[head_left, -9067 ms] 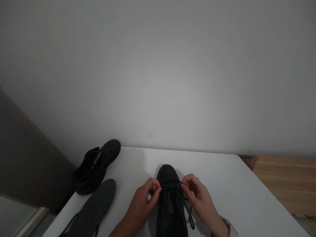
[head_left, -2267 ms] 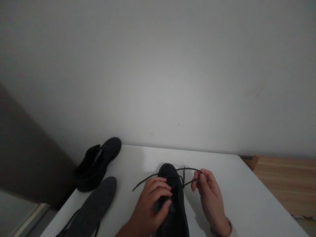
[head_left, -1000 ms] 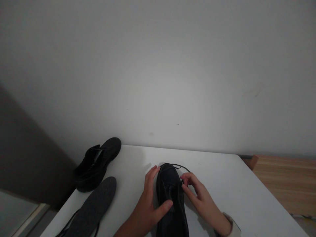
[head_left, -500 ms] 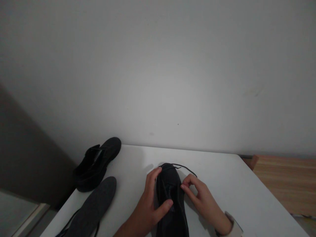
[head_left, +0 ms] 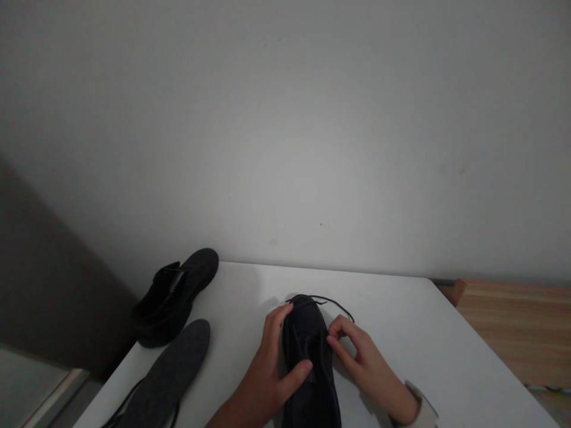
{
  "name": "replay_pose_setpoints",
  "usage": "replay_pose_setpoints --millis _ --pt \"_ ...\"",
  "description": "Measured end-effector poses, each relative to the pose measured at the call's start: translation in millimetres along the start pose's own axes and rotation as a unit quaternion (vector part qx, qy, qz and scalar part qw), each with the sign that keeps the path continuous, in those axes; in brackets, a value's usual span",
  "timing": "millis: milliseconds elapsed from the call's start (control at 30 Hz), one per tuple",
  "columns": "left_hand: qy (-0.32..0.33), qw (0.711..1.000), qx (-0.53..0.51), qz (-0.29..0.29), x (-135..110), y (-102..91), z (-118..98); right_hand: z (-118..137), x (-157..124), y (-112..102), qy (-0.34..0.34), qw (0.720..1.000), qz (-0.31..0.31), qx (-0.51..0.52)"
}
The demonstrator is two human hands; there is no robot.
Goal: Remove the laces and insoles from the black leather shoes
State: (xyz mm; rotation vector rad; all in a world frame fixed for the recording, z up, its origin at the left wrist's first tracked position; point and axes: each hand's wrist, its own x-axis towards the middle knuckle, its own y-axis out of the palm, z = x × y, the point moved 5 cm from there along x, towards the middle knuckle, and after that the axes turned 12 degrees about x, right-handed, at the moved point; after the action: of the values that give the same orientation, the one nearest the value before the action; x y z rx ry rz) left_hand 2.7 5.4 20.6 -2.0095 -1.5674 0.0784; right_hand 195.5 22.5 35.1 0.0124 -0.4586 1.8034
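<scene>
A black lace-up shoe [head_left: 307, 321] lies on the white table, its toe pointing at the wall. My left hand [head_left: 276, 362] grips its left side, with the thumb over the tongue and the fingers along the outer edge. At the right side of the shoe, my right hand [head_left: 357, 351] pinches with thumb and forefinger close against the eyelet flap. Whatever is between those fingertips is too small and dark to make out. A thin black shoelace [head_left: 334, 302] trails over the toe and curves down toward my right hand.
Another black shoe [head_left: 178, 297] stands at the table's far left corner. In front of it lies a dark grey insole [head_left: 173, 374], with black laces beside it. A plain wall rises behind the white table [head_left: 401, 315]. Wooden boards [head_left: 513, 333] are beyond its right edge.
Almost nothing differs. My right hand has shifted very slightly at the shoe's edge; my left hand and the shoe stay in place.
</scene>
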Motion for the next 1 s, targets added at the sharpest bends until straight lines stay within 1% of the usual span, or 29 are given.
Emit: replay_pose_setpoints --millis 200,400,533,633,733,1000 --pt "-0.001 1.0 -0.002 -0.005 0 -1.0 -1 0 0 1 -0.007 1.0 -0.012 -0.005" --pt "-0.013 1.0 -0.002 0.009 0 -0.3 0 0 1 0 -0.025 0.999 -0.034 0.002" --pt "-0.016 1.0 -0.005 0.018 0 -1.0 -2 -4 1 -2 -0.019 0.999 -0.048 0.01" --pt "-0.015 1.0 -0.004 0.016 0 -1.5 -3 -4 2 -5 -0.012 0.996 -0.075 0.037" --pt "-0.015 1.0 -0.004 0.011 0 -1.2 -2 -4 3 -11 -0.007 0.991 -0.115 0.072" --pt "-0.025 1.0 -0.002 0.012 -2 -0.3 3 -19 -1 -31 0.039 0.962 -0.215 0.162"
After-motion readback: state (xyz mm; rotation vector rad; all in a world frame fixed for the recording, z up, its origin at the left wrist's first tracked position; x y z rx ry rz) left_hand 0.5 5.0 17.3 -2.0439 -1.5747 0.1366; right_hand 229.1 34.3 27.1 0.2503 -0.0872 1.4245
